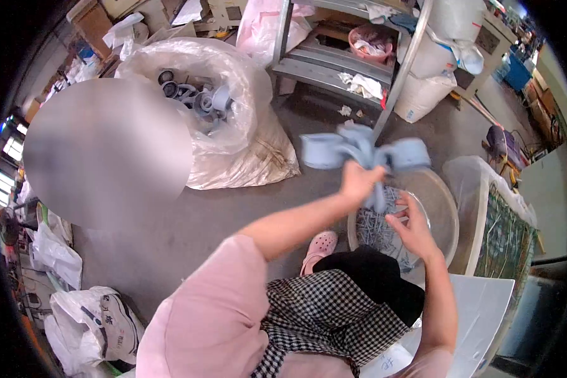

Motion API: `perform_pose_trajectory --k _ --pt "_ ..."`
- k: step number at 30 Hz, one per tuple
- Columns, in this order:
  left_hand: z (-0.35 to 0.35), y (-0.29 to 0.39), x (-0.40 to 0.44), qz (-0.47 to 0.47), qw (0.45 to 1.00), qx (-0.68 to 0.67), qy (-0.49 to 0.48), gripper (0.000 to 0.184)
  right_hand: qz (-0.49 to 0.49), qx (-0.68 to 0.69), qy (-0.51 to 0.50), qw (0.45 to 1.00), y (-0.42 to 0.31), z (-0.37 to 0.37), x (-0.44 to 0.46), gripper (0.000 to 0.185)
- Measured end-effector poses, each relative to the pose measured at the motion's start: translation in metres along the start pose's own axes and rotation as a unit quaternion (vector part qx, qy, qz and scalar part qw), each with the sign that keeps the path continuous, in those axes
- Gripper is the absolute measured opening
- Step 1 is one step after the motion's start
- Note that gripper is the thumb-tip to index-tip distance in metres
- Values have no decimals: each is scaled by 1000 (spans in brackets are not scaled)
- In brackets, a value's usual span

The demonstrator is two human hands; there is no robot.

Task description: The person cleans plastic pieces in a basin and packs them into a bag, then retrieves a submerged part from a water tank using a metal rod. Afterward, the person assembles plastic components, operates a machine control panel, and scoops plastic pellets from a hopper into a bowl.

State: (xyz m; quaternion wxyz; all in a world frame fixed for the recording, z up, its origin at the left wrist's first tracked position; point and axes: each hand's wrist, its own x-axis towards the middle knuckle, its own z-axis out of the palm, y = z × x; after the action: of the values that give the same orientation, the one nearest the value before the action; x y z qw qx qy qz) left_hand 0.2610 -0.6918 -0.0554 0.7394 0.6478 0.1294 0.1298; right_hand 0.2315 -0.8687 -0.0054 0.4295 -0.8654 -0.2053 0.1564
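My left hand (358, 181) is closed around a blue-grey moulded plastic piece (356, 148), held up above a round basin. Several wide ring-like parts branch out from its middle, and motion blurs its outline. Lower and to the right, my right hand (413, 230) has its fingers apart and slightly curled, with nothing visible in them. It hovers over the basin (448, 217), close to the lower end of the piece. Many thin grey plastic sticks (373, 232) lie inside the basin.
A large plastic-lined sack (258, 148) holding grey ring-shaped parts (217, 101) stands ahead on the left. Behind is a metal rack (334, 72) with a pink basket (370, 44). A lined bin (479, 214) stands at right; white bags (97, 321) lie lower left.
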Motion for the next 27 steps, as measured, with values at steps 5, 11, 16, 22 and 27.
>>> perform_pose_trajectory --k 5,11,16,22,27 --pt "-197 104 83 140 961 133 197 27 10 71 -5 997 -16 -22 -4 35" --pt "-505 139 211 -13 929 210 305 79 -42 -36 -22 998 -3 -9 13 34" --pt "-421 116 81 -37 598 595 537 115 9 -60 -45 997 -8 27 50 50" --pt "-492 21 93 -162 785 315 509 89 38 -29 -118 992 -68 125 167 94" --pt "-460 50 32 -37 908 137 395 51 127 126 -73 981 -145 226 262 124"
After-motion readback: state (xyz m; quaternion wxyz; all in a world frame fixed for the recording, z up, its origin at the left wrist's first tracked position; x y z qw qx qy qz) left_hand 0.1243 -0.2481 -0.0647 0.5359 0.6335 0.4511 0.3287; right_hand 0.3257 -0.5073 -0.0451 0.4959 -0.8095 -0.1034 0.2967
